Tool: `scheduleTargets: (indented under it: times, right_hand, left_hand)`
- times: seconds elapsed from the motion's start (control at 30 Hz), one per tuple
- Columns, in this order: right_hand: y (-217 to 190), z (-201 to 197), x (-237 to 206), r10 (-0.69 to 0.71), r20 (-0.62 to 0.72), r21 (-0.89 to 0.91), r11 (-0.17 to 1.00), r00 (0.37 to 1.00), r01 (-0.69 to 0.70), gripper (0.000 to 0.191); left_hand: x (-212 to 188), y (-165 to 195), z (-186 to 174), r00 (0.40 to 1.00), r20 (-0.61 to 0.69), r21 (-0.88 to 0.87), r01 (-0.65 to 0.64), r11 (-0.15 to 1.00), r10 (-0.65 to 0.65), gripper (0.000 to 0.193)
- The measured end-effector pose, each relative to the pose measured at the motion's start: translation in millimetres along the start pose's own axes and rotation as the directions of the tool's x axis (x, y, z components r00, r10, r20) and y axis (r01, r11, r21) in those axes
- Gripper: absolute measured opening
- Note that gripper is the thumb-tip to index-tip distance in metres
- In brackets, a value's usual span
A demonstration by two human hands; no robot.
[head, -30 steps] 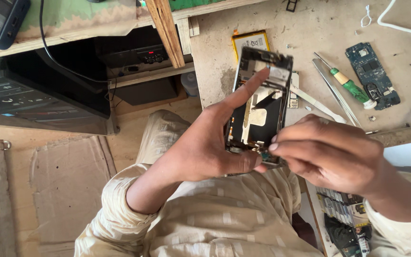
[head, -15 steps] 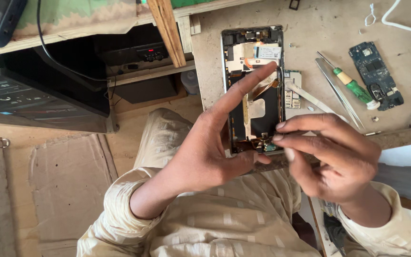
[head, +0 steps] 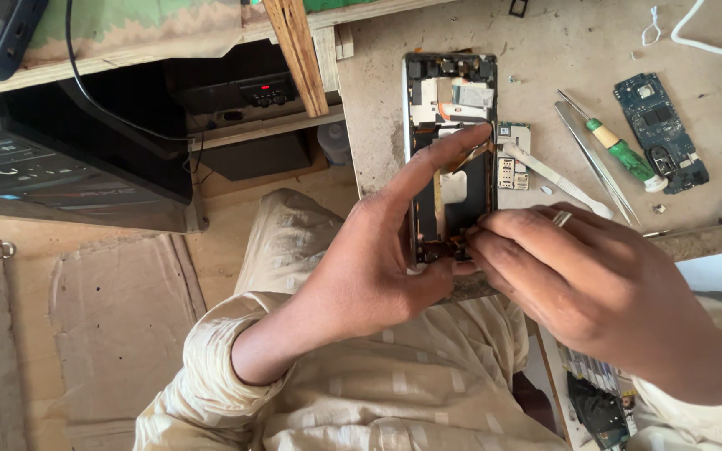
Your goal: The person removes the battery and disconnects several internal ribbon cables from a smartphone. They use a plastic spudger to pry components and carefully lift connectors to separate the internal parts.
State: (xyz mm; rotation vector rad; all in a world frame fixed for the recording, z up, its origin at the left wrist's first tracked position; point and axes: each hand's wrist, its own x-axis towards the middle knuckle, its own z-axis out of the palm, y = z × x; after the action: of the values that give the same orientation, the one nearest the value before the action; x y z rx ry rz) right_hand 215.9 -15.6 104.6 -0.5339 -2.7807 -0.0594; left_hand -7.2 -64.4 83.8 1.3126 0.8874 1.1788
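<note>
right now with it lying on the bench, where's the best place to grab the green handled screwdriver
Probably by the green handle of the small green-handled screwdriver, coming from above with fingers across its width. It lies flat and slanted on the pale worn workbench, thin metal tip pointing up-left. The long metal tweezers lie close along its left, so the right side is freer.

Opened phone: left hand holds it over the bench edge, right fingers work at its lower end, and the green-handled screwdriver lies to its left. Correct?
Not quite. In the head view the green-handled screwdriver lies to the right of the opened phone, beside the tweezers. The rest holds: the left hand holds the phone, and the right hand has its fingers at its lower end.
</note>
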Motion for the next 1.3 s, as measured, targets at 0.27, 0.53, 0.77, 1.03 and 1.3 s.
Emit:
scheduleTargets:
  times: [0.27, 0.53, 0.77, 1.03, 1.3]
  right_hand:
    - [13.2, 15.5, 13.9, -0.034, -0.049, 0.111, 0.993, 0.998, 0.039, 0.022]
    - [12.8, 21.9, 15.1, 0.217, -0.201, 0.360, 0.923, 0.955, -0.134, 0.019]
    - [11.8, 22.7, 8.3, 0.279, -0.220, 0.500, 0.855, 0.935, -0.137, 0.018]
    - [8.7, 28.5, 0.4, 0.359, -0.117, 0.575, 0.785, 0.926, -0.232, 0.020]
    - [-1.2, 29.3, 2.8, 0.277, -0.219, 0.381, 0.907, 0.936, -0.179, 0.025]
  left_hand:
    - [0.1, -11.1, -5.0, 0.998, 0.040, -0.073, -0.049, 0.996, 0.052, 0.094]
    - [2.6, -9.0, -6.1, 0.997, 0.056, -0.266, 0.059, 0.962, -0.046, 0.093]
    - [4.2, -10.9, -6.6, 0.996, 0.072, -0.365, 0.068, 0.929, -0.045, 0.094]
    - [3.5, -15.4, -5.5, 0.998, 0.048, -0.366, 0.061, 0.929, -0.047, 0.094]
    - [1.7, -13.8, -5.9, 0.999, 0.039, -0.356, 0.047, 0.933, -0.036, 0.096]
